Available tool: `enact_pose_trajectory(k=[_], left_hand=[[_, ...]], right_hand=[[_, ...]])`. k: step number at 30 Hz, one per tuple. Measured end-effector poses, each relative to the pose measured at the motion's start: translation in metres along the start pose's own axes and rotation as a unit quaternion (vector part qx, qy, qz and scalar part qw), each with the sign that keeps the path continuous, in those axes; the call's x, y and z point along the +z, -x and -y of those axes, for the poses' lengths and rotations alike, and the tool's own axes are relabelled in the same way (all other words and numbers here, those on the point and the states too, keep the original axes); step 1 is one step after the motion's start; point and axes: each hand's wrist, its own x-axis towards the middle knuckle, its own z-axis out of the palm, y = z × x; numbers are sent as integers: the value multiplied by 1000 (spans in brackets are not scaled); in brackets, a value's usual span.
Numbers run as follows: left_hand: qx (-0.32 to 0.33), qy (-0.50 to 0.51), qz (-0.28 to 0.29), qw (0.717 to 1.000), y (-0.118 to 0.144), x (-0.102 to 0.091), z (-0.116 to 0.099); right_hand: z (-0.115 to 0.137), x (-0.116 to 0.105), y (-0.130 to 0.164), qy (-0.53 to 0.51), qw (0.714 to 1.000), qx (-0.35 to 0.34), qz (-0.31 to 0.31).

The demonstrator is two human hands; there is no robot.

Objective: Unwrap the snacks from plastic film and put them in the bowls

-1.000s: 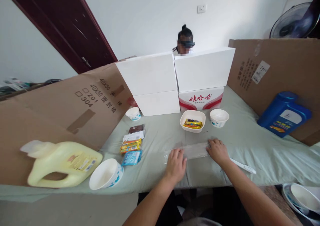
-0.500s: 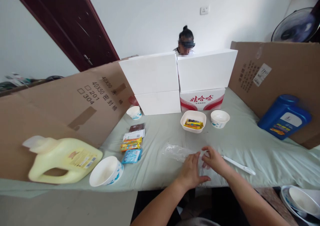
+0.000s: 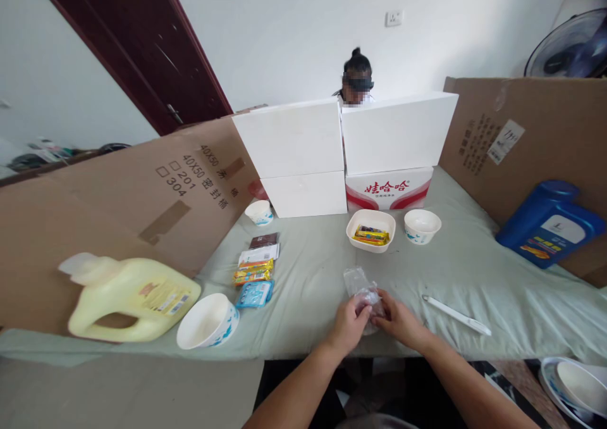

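A crumpled clear plastic bag [image 3: 358, 282] is bunched up near the table's front edge, between my two hands. My left hand [image 3: 349, 323] grips its left side, fingers curled and thumb on top. On the right side, my right hand [image 3: 396, 318] pinches the same plastic. To the right of the hands lies a white pen-shaped tool [image 3: 456, 315] with a narrow tip. Beyond them, a cream square bowl [image 3: 370, 244] holds several yellow-wrapped sticks [image 3: 372, 235]. A round white paper bowl [image 3: 422, 226] stands to its right.
On the left are a yellow jug [image 3: 137, 296], a paper bowl [image 3: 208, 321], a smaller bowl [image 3: 259, 212] and a row of packets [image 3: 256, 271]. White boxes [image 3: 303, 138] form a wall, with a person [image 3: 358, 78] behind. A blue bottle [image 3: 552, 223] leans against cardboard [image 3: 526, 119] at right.
The plastic bag, stretched out to the left before, is now gathered into a smaller bunch. My hands have closed in on it from both sides. The view has shifted slightly.
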Motion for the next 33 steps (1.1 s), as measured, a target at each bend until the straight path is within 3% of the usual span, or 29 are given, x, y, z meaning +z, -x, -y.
enact_pose_trajectory(k=[5,11,19,27,33], left_hand=[[-33,-162,-74,983,-33,-11,5],[-73,-213,-90,970,-58,-16,7],[-33,-231,-88,968,-63,-10,12],[-36,-325,-41,944,-81,-3,9],[-13,-368,-16,929,-91,2,4]], right_hand=[[-3,15,-21,59,995,28,-70],[9,19,-39,179,974,73,-114],[19,25,-35,271,953,66,-119],[25,29,-34,377,916,102,-99],[23,28,-31,399,906,87,-112]])
